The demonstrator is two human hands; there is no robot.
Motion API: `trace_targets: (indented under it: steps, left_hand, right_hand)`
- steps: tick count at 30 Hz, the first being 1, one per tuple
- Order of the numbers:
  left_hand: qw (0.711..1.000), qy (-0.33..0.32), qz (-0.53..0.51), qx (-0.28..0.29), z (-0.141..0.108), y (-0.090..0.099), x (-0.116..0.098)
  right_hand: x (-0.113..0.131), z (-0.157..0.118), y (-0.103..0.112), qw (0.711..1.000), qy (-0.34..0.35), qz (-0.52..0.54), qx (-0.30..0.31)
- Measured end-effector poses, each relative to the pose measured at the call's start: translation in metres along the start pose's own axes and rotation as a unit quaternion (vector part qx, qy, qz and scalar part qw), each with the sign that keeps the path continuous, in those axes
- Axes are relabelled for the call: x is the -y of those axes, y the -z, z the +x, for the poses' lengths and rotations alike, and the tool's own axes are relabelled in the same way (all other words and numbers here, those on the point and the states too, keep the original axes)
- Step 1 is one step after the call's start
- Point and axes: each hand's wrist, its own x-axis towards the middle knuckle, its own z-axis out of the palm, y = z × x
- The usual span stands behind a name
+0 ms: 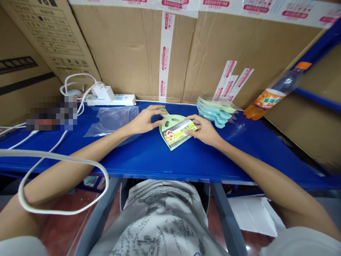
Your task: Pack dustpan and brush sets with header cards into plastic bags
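A light green dustpan point(163, 133) lies on the blue table in front of me, with a dark-bristled brush point(178, 127) in it. Across the brush runs a yellow-green printed label card point(174, 135). My left hand point(149, 119) is at the dustpan's upper left, thumb and fingers apart, near its handle. On the right side, my right hand point(203, 129) pinches the right end of the label card between thumb and fingers.
Stacked green and blue dustpans point(214, 110) in clear wrap lie at the back right, near an orange drink bottle point(274, 94). A clear plastic bag point(112, 121), white power strip point(119, 100) and cables are left. Cardboard boxes point(133, 53) stand behind.
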Motion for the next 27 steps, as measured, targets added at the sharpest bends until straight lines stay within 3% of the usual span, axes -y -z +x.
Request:
trace_targets:
  steps: [4, 7, 11, 15, 18, 22, 27]
  left_hand:
    - [0.999, -0.034, 0.003, 0.004, -0.005, 0.0, -0.031]
    - [0.998, -0.03, 0.013, 0.044, -0.012, -0.013, -0.043]
    - [0.995, -0.039, -0.018, 0.093, -0.015, -0.026, -0.032]
    - [0.983, -0.061, -0.073, 0.154, -0.01, -0.011, -0.013]
    - [0.976, -0.063, -0.112, 0.174, -0.007, 0.002, -0.008]
    - [0.981, -0.075, -0.102, 0.15, -0.006, 0.01, -0.014]
    - [0.981, -0.066, -0.049, 0.176, -0.005, 0.015, -0.018]
  right_hand:
    - [0.012, -0.003, 0.012, 0.972, 0.072, -0.216, -0.054]
    - [0.016, -0.003, 0.024, 0.942, 0.068, -0.32, -0.079]
    - [0.007, 0.002, 0.035, 0.958, 0.075, -0.276, 0.015]
    - [0.005, 0.002, 0.036, 0.962, 0.08, -0.239, 0.108]
    - [0.014, -0.005, 0.03, 0.955, 0.07, -0.268, 0.104]
    - [0.025, -0.013, 0.022, 0.945, 0.1, -0.31, 0.038]
    - [0.032, -0.018, 0.017, 0.954, 0.109, -0.26, 0.103]
